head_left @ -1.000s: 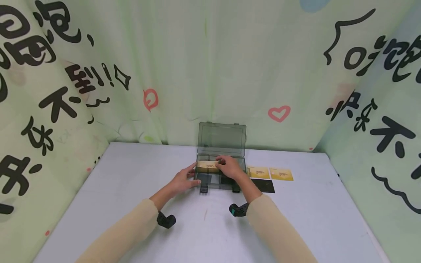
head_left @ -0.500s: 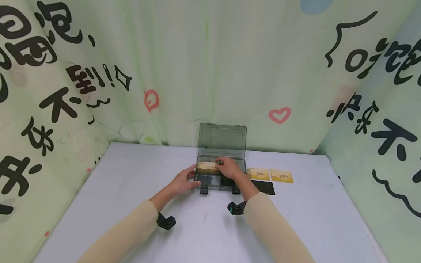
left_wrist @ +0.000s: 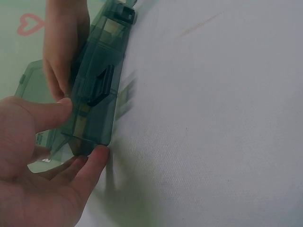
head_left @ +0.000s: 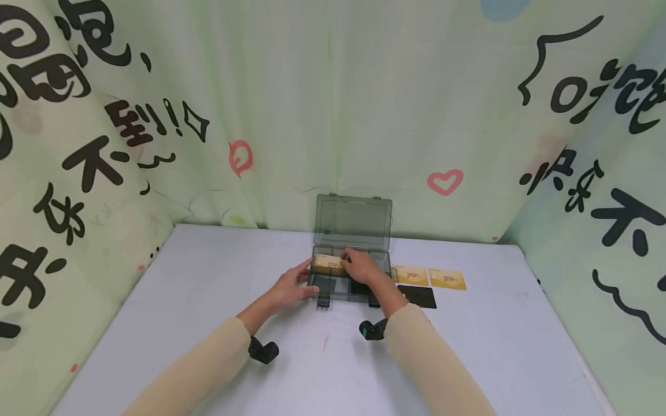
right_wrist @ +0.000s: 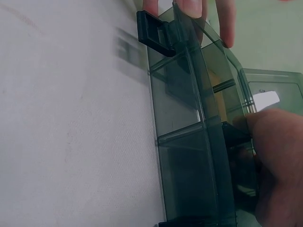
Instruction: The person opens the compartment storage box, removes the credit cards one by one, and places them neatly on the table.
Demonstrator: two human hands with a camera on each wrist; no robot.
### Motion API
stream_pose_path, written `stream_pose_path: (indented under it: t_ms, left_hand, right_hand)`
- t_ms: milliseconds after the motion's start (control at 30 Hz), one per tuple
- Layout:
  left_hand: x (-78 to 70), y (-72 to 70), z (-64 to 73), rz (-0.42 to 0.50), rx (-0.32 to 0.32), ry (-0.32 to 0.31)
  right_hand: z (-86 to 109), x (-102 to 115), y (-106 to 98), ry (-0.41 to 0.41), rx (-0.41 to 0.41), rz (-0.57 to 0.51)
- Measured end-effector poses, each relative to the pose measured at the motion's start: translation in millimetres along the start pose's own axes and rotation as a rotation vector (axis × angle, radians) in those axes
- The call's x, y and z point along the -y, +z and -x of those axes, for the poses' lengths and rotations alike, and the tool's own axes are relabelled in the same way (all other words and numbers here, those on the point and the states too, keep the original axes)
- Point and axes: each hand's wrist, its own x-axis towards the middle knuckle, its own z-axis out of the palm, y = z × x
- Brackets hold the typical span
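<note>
A smoky see-through plastic storage box (head_left: 340, 293) stands on the table with its lid (head_left: 354, 219) raised at the back. My left hand (head_left: 288, 287) holds the box's left end, thumb at the front rim and fingers along the outer side wall (left_wrist: 97, 127). A yellow block or stack of cards (head_left: 328, 264) lies in the back left compartment. My right hand (head_left: 362, 267) reaches in from above, fingertips at the right end of the yellow block. In the right wrist view, my right hand (right_wrist: 279, 156) hides its own fingertips; I cannot tell whether they pinch something. Dark pieces lie in the front compartments.
Right of the box lie two yellow cards, one nearer (head_left: 411, 275) and one farther right (head_left: 447, 279), with a black card (head_left: 418, 296) in front. Two black latches hang at the box's front, the left latch (head_left: 324, 300) beside my thumb. A printed curtain (head_left: 291, 115) encloses the white table.
Both hands stay at the box almost unmoved. My right wrist has shifted slightly to the left; the box and cards show only a small shift of the whole view.
</note>
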Motion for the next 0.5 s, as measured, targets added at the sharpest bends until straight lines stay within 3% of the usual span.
stream_pose_path:
  t_ms: [200,500]
  left_hand:
    - [-0.2,1.6,0.8,-0.009,-0.003,-0.001]
    - [-4.1,1.4,3.4,-0.008,-0.010,0.000]
  right_hand:
    - [0.6,-4.0,0.9,0.004,-0.007,-0.065]
    - [4.0,-8.8,-0.7,-0.021,-0.114,-0.281]
